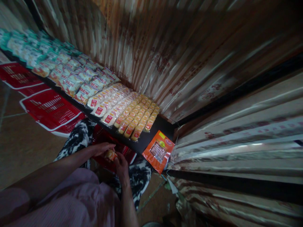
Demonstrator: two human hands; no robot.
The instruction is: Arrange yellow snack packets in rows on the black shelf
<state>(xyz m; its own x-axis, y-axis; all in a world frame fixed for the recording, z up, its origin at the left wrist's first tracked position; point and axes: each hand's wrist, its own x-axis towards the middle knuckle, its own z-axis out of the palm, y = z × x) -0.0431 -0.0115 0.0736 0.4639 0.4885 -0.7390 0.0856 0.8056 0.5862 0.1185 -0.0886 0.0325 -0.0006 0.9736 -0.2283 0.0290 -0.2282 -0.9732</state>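
A small orange-and-yellow packet point(110, 154) is held between my two hands, low over a red basket in front of my lap. My left hand point(102, 148) grips its left side, fingers closed round it. On its right side my right hand point(121, 162) pinches the edge. Just beyond, on a black shelf point(163, 125), lie rows of yellow wrapped packets point(138, 118) and rows of whitish wrapped packets point(110, 102). An orange flat pouch point(159, 151) rests at the shelf's right end.
Blue-and-white bags point(82, 83) and green bags point(28, 47) fill the shelf further left. Red baskets with white rims point(53, 110) stand on the floor below them. Pleated sheeting point(151, 53) hangs behind the shelf, with dark bars point(236, 91) at the right.
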